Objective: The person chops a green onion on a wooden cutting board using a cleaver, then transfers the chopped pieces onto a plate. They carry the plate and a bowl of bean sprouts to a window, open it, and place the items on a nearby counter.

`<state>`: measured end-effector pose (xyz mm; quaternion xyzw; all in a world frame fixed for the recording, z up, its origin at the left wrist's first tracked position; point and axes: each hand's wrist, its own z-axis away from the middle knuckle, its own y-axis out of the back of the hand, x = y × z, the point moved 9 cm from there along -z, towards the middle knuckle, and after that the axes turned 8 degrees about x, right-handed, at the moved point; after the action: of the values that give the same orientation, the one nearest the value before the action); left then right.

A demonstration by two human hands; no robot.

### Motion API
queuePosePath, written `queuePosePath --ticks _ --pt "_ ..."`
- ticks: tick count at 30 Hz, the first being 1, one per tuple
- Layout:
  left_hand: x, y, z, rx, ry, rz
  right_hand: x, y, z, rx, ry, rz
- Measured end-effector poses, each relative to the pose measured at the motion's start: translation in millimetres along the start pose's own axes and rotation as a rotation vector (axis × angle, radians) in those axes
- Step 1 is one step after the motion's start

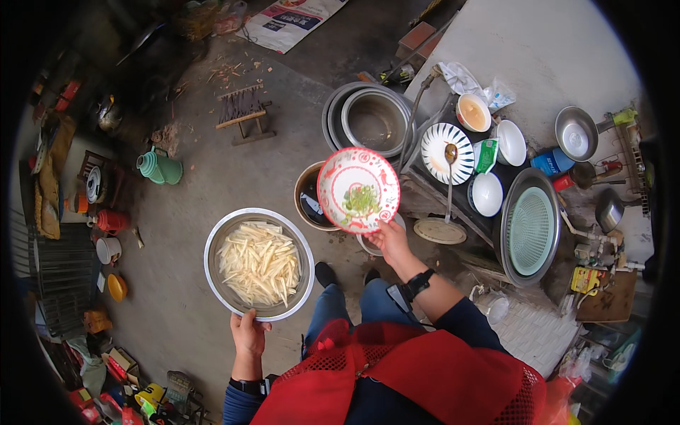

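Note:
My left hand [249, 334] grips the near rim of a round metal bowl [211, 252], which holds pale strips of cut food [260, 263]. To the right, my right hand [391, 243] pinches the near edge of a white plate with a red pattern [332, 183]. Chopped green pieces [361, 201], perhaps scallion, lie in the middle of that plate. The metal bowl and the plate are apart, both held above the floor. Below the plate, and partly hidden by it, stands a brown-rimmed container [301, 186] with dark contents.
Nested metal basins [334, 122] stand ahead. On the right counter are a striped plate with a spoon [433, 143], white bowls [486, 195] and a green colander [529, 234]. A small stool [241, 114] and a green thermos jug [162, 167] stand on the floor.

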<state>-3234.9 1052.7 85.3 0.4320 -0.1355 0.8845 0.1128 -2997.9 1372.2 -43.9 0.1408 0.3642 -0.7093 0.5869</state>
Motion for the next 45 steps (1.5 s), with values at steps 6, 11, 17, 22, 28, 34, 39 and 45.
queuePosePath --ticks 6,11,17,22,28,34,39,45 --pt "25.8 -15.7 -37.7 0.097 0.009 0.031 -11.7 -37.1 -154.1 0.196 0.030 -0.255" --pt "32.1 -33.1 -61.5 0.132 0.054 0.117 -26.5 -37.8 -277.9 0.329 0.012 -0.394" --pt "37.0 -50.0 -95.1 0.108 0.074 0.103 -43.8 -16.9 -352.7 0.427 0.073 -0.325" --pt "35.5 -56.8 -125.2 0.080 0.110 0.028 -27.8 3.8 -392.7 0.480 -0.051 -0.266" --pt "39.4 -67.1 -170.1 -0.001 0.142 -0.045 -23.4 25.9 -447.1 0.429 -0.212 -0.200" --pt "45.7 -71.9 -184.2 -0.042 0.146 -0.118 -32.3 19.5 -434.9 0.253 -0.137 -0.180" --pt "64.8 -76.8 -171.1 -0.031 0.162 -0.215 -51.7 -21.3 -363.9 0.138 -0.007 -0.386" --pt "94.4 -108.8 -128.2 -0.229 0.111 -0.348 -29.6 -77.8 -133.9 -0.103 0.222 -0.124"
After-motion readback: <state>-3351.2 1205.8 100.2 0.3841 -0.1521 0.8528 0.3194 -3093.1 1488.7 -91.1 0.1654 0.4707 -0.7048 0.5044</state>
